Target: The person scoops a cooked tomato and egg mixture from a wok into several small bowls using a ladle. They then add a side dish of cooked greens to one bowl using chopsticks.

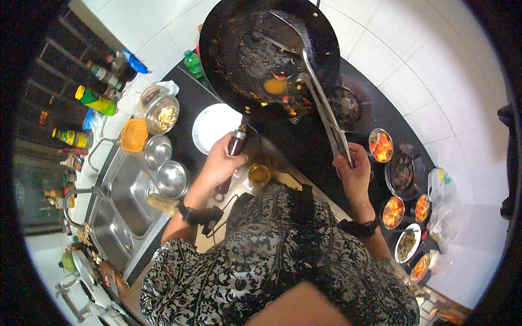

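My left hand [223, 161] grips the dark red handle [236, 144] of a large black wok [244, 45]. The handle has a metal collar and a hanging ring at its end. An orange-yellow puddle [275, 86] and scattered food bits lie at the wok's near side. In my right hand [354, 173] is the slotted handle of a long steel cooking utensil [322, 93]; its far end reaches over the wok, and its exact kind is unclear. Beside the wok handle stands a white bowl [214, 126], partly hidden by my left hand.
A sink [134, 191] is at left, with steel bowls [172, 178] and an orange basket [134, 135] nearby. A container of yellow liquid [259, 175] sits before my body. Filled dishes [381, 145], a second burner [401, 171] and a plate of greens [408, 243] line the right.
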`<control>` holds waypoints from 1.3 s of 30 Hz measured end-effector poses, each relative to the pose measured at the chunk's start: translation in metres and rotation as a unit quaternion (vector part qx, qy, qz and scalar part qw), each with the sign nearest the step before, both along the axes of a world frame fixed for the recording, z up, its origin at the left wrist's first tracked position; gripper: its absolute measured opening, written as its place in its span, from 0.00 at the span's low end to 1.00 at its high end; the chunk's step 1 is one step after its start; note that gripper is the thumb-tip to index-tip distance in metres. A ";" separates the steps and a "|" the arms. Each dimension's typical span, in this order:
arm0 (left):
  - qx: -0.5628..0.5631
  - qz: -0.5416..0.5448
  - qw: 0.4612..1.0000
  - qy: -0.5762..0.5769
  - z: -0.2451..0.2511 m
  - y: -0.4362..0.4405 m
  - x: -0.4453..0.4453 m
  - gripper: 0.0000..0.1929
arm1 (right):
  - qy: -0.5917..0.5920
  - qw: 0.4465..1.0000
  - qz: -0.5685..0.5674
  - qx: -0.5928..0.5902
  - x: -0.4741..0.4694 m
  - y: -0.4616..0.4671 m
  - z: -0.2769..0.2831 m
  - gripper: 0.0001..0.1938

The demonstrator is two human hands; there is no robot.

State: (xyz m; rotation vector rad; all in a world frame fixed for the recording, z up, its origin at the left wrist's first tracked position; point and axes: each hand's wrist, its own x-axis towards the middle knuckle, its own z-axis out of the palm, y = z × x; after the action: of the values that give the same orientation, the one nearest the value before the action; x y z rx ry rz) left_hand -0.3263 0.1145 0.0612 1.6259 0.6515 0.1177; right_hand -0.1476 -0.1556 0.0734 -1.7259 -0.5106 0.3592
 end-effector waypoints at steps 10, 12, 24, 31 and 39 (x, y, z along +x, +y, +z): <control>-0.004 0.094 0.995 0.018 0.008 0.036 -0.025 0.16 | -0.097 0.985 0.125 0.064 0.057 0.168 0.016 0.12; -0.003 0.099 0.995 0.001 0.009 0.037 -0.025 0.17 | -0.088 0.984 0.137 0.075 0.065 0.185 0.016 0.12; 0.047 0.081 0.995 0.036 0.006 0.054 -0.010 0.14 | -0.035 0.985 0.153 0.070 0.085 0.202 0.010 0.11; 0.160 0.091 0.982 0.047 -0.016 0.073 0.010 0.14 | 0.020 0.994 0.107 0.011 0.081 0.155 -0.009 0.11; 0.317 0.101 0.941 0.052 -0.027 0.092 0.024 0.15 | 0.025 0.991 0.123 0.043 0.071 0.154 -0.040 0.12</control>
State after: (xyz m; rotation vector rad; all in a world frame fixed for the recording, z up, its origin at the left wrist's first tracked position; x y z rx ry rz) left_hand -0.3018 0.2063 0.0339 2.1895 0.9250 0.4304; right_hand -0.0765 -0.0014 0.0339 -1.5712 -0.6946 0.5463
